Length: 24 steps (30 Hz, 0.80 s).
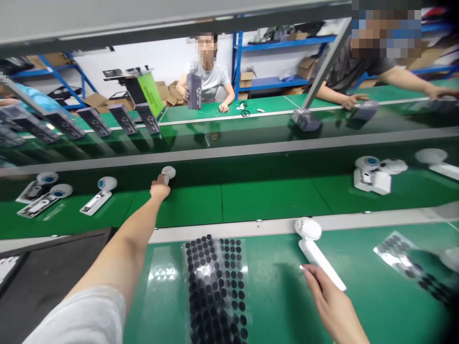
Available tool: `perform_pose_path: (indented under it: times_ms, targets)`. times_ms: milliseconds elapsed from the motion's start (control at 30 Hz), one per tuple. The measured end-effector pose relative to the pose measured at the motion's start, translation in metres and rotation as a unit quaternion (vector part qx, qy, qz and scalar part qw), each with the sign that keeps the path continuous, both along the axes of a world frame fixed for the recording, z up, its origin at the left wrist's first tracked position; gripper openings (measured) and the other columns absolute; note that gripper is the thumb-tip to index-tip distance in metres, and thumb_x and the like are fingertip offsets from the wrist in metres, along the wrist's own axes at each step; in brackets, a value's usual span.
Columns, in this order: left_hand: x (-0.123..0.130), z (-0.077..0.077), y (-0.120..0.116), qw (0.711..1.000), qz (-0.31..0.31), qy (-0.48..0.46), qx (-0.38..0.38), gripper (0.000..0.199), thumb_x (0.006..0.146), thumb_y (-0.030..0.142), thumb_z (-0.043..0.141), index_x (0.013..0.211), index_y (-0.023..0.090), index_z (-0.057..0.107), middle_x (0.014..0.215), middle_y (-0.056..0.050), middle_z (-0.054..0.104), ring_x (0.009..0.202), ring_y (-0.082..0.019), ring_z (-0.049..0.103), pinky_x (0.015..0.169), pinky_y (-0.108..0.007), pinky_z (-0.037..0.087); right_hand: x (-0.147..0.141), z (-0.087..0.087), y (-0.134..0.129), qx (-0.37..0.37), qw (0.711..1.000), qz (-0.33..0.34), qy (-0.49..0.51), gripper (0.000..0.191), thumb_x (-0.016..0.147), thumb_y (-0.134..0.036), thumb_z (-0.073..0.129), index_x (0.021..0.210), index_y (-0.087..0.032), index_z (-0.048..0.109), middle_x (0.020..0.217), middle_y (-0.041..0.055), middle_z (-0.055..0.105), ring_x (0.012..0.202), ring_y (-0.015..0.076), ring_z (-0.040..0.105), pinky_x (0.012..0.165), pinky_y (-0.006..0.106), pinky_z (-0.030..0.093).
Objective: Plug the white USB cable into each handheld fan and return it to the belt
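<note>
My left hand point(160, 188) stretches out over the far green belt. Its fingers are closed around a white handheld fan point(168, 172), whose round head shows above them and whose handle is mostly hidden. My right hand point(332, 303) is low over the near green table, thumb and forefinger pinched together. A tiny pale spot shows at their tips, too small to name. Just beyond it a second white handheld fan point(321, 260) lies on the table, its head against the metal edge strip. Between my arms lies a clear sheet of black round stickers point(211, 282).
Several fans point(96, 196) lie on the belt at left, with more fans point(373, 174) at right. A dark tray point(60, 267) is at lower left, another sticker sheet point(405, 255) at right. Boxes point(124, 119) stand on the far line, where co-workers sit. A metal beam point(179, 24) crosses overhead.
</note>
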<state>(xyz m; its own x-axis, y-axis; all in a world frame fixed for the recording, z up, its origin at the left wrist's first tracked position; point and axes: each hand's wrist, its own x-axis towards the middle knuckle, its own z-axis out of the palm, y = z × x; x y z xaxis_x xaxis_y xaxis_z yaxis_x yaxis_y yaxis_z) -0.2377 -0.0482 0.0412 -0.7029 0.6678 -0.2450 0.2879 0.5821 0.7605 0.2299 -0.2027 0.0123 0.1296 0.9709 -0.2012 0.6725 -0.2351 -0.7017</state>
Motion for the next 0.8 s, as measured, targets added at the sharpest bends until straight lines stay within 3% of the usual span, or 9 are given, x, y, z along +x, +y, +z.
perform_pose_path:
  times_ms: [133, 200, 300, 367, 400, 567, 667, 800]
  targets:
    - [0.032, 0.008, -0.017, 0.981, -0.083, -0.176, 0.021, 0.029, 0.085, 0.021, 0.044, 0.109, 0.01, 0.054, 0.111, -0.014, 0.057, 0.1, -0.024, 0.056, 0.082, -0.04, 0.048, -0.014, 0.025, -0.007, -0.027, 0.994, 0.014, 0.106, 0.034, 0.078, -0.054, 0.046, 0.087, -0.023, 0.058, 0.066, 0.0015, 0.061, 0.067, 0.0209, 0.059, 0.061, 0.03, 0.046]
    - [0.062, 0.014, -0.036, 0.956, -0.135, -0.259, 0.034, 0.031, 0.086, 0.02, 0.034, 0.102, 0.009, 0.059, 0.101, -0.013, 0.062, 0.09, -0.02, 0.06, 0.075, -0.034, 0.051, -0.024, 0.04, -0.01, -0.041, 0.985, 0.031, 0.165, 0.034, 0.079, -0.053, 0.046, 0.087, -0.021, 0.056, 0.066, 0.0002, 0.059, 0.06, 0.017, 0.055, 0.055, 0.027, 0.042]
    - [0.119, 0.024, -0.071, 0.871, -0.169, -0.459, 0.049, 0.035, 0.087, 0.029, 0.034, 0.097, 0.01, 0.062, 0.095, -0.011, 0.064, 0.08, -0.015, 0.062, 0.068, -0.026, 0.052, -0.043, 0.063, -0.013, -0.049, 0.968, 0.068, 0.236, 0.031, 0.082, -0.048, 0.047, 0.086, -0.019, 0.055, 0.066, -0.0009, 0.056, 0.055, 0.0126, 0.049, 0.05, 0.024, 0.037]
    - [0.158, 0.031, -0.096, 0.798, -0.152, -0.583, 0.031, 0.032, 0.085, 0.033, 0.043, 0.095, 0.008, 0.062, 0.089, -0.011, 0.065, 0.073, -0.014, 0.062, 0.061, -0.023, 0.053, -0.056, 0.077, -0.015, -0.042, 0.958, 0.086, 0.27, 0.027, 0.083, -0.044, 0.048, 0.086, -0.018, 0.054, 0.066, -0.0012, 0.056, 0.056, 0.0116, 0.049, 0.051, 0.024, 0.036]
    - [0.176, 0.035, -0.108, 0.775, -0.144, -0.616, 0.019, 0.029, 0.084, 0.032, 0.048, 0.094, 0.008, 0.062, 0.088, -0.01, 0.066, 0.07, -0.014, 0.063, 0.059, -0.023, 0.053, -0.061, 0.082, -0.017, -0.036, 0.954, 0.09, 0.284, 0.024, 0.083, -0.042, 0.049, 0.086, -0.018, 0.054, 0.066, -0.0015, 0.056, 0.057, 0.0113, 0.049, 0.052, 0.024, 0.036]
    - [0.231, 0.053, -0.152, 0.758, -0.152, -0.635, 0.014, 0.017, 0.081, 0.024, 0.055, 0.089, 0.012, 0.063, 0.096, -0.008, 0.066, 0.067, -0.014, 0.063, 0.054, -0.024, 0.054, -0.074, 0.097, -0.031, -0.011, 0.938, 0.104, 0.331, 0.015, 0.084, -0.032, 0.05, 0.084, -0.018, 0.054, 0.065, -0.0026, 0.057, 0.06, 0.0105, 0.051, 0.059, 0.024, 0.039]
    - [0.239, 0.06, -0.166, 0.752, -0.163, -0.639, 0.009, 0.017, 0.079, 0.026, 0.058, 0.087, 0.012, 0.063, 0.09, -0.008, 0.067, 0.06, -0.012, 0.062, 0.051, -0.023, 0.052, -0.076, 0.099, -0.042, 0.0, 0.928, 0.109, 0.357, 0.011, 0.084, -0.029, 0.051, 0.084, -0.018, 0.054, 0.065, -0.0026, 0.057, 0.063, 0.0106, 0.053, 0.062, 0.025, 0.041]
    - [0.243, 0.068, -0.178, 0.781, -0.193, -0.594, 0.022, 0.019, 0.073, 0.024, 0.064, 0.087, 0.012, 0.062, 0.084, -0.007, 0.067, 0.058, -0.012, 0.06, 0.051, -0.023, 0.051, -0.076, 0.101, -0.054, 0.008, 0.925, 0.126, 0.36, 0.01, 0.083, -0.028, 0.051, 0.084, -0.018, 0.054, 0.067, -0.0021, 0.057, 0.064, 0.0111, 0.054, 0.063, 0.026, 0.042]
